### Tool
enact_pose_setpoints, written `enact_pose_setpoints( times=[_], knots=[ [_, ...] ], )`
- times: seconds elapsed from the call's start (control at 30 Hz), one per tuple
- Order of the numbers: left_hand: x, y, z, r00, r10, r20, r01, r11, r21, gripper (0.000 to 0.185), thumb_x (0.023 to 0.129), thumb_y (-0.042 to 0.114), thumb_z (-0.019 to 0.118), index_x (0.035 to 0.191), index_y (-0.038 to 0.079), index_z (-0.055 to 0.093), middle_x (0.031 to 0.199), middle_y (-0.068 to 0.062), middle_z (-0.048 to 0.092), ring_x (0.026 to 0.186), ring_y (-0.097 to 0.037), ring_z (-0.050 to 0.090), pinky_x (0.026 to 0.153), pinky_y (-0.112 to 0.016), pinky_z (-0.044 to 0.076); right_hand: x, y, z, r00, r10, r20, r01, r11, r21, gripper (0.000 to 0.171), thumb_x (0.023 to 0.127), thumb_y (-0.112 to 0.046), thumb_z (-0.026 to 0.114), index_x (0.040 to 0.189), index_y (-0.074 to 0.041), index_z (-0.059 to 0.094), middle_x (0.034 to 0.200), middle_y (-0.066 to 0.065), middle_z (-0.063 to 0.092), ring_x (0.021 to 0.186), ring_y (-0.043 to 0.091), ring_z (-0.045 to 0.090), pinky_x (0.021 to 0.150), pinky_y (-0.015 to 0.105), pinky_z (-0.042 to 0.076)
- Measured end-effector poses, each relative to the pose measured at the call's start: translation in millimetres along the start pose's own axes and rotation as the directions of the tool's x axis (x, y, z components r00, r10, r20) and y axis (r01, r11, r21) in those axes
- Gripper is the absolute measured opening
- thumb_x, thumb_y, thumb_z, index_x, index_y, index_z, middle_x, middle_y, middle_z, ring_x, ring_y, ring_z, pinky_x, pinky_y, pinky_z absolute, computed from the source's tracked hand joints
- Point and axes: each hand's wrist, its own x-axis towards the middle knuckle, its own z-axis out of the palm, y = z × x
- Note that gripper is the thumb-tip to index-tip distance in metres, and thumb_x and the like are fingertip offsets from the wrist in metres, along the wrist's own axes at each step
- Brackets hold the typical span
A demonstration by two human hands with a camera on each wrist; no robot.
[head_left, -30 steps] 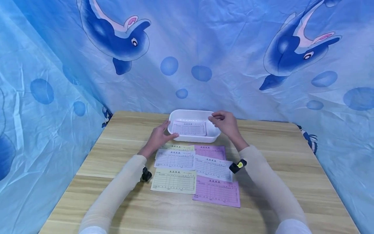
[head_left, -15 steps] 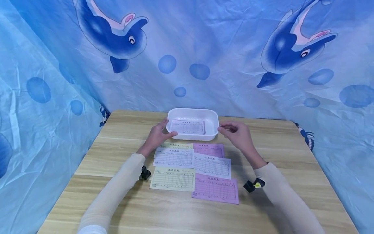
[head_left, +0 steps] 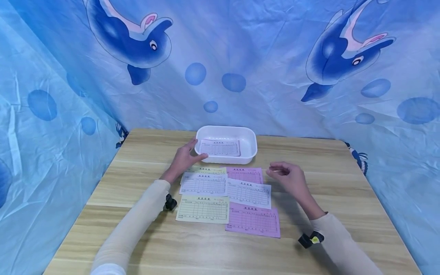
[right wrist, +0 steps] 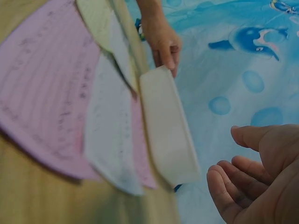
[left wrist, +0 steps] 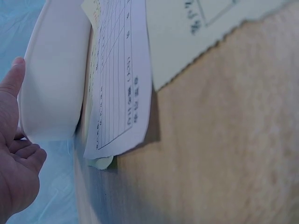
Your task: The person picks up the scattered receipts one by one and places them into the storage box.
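Observation:
A white plastic tray stands at the back of the table, with printed slips lying in it. My left hand grips the tray's left end, its thumb along the front rim; the left wrist view shows that thumb against the tray wall. In front of the tray, printed forms lie in two overlapping columns: a white form and a yellow form on the left, another white form and a pink form on the right. My right hand hovers right of the forms, fingers loosely bent, holding nothing.
The wooden table reaches back to a blue curtain printed with dolphins, which also hangs along both sides. A black wrist camera sits on the right sleeve, and another black camera on the left.
My right hand has left the tray's right end and moved right and toward the front. My left hand has stayed at the tray's left end. The forms look the same.

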Motion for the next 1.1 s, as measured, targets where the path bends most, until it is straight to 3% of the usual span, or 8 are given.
enact_pose_setpoints(
  times=[0.13, 0.37, 0.63, 0.9, 1.1],
  knots=[
    [0.1, -0.2, -0.1, 1.000, -0.003, -0.003, 0.003, 1.000, -0.002, 0.104, 0.083, 0.057, 0.079, 0.159, 0.003, 0.032, 0.168, -0.015, 0.024, 0.155, -0.032, 0.020, 0.125, -0.052, 0.024, -5.6, 13.6, 2.7, 0.999, 0.042, 0.014, -0.042, 0.999, -0.002, 0.039, 0.092, -0.025, 0.079, 0.123, -0.004, 0.072, 0.114, 0.013, 0.075, 0.098, 0.026, 0.073, 0.075, 0.020, 0.059],
    [-0.1, 0.2, -0.7, 1.000, 0.004, -0.003, -0.004, 1.000, -0.002, 0.103, 0.084, 0.055, 0.079, 0.159, 0.003, 0.032, 0.168, -0.016, 0.023, 0.155, -0.033, 0.020, 0.124, -0.053, 0.024, -12.4, 32.9, 12.2, 0.994, 0.093, 0.060, -0.095, 0.995, 0.039, 0.046, 0.089, -0.024, 0.082, 0.127, 0.000, 0.068, 0.115, 0.017, 0.074, 0.095, 0.026, 0.073, 0.072, 0.033, 0.064],
    [0.2, 0.2, -1.1, 1.000, -0.009, 0.002, 0.009, 1.000, -0.004, 0.102, 0.085, 0.056, 0.078, 0.159, 0.004, 0.031, 0.168, -0.015, 0.023, 0.155, -0.031, 0.020, 0.124, -0.052, 0.025, -14.6, 49.7, 20.8, 0.994, 0.091, 0.063, -0.086, 0.993, -0.077, 0.046, 0.086, -0.024, 0.085, 0.125, -0.006, 0.070, 0.114, 0.011, 0.075, 0.094, 0.021, 0.073, 0.077, 0.025, 0.060],
    [1.1, -1.4, -0.7, 1.000, -0.001, -0.003, 0.001, 1.000, 0.001, 0.101, 0.085, 0.056, 0.078, 0.159, 0.003, 0.033, 0.168, -0.016, 0.024, 0.155, -0.032, 0.021, 0.124, -0.052, 0.027, -16.6, 53.3, 24.1, 0.997, 0.058, 0.056, -0.052, 0.994, -0.099, 0.043, 0.082, -0.017, 0.087, 0.120, -0.003, 0.072, 0.111, 0.013, 0.075, 0.088, 0.019, 0.072, 0.074, 0.024, 0.059],
    [1.8, -1.7, -0.8, 1.000, 0.003, -0.002, -0.003, 1.000, 0.005, 0.101, 0.085, 0.055, 0.078, 0.159, 0.003, 0.032, 0.168, -0.016, 0.024, 0.155, -0.032, 0.022, 0.123, -0.052, 0.027, -17.4, 52.4, 27.8, 0.994, 0.078, 0.075, -0.068, 0.990, -0.120, 0.044, 0.079, -0.014, 0.088, 0.119, -0.003, 0.073, 0.105, 0.010, 0.074, 0.085, 0.017, 0.068, 0.070, 0.022, 0.056]
  ],
)
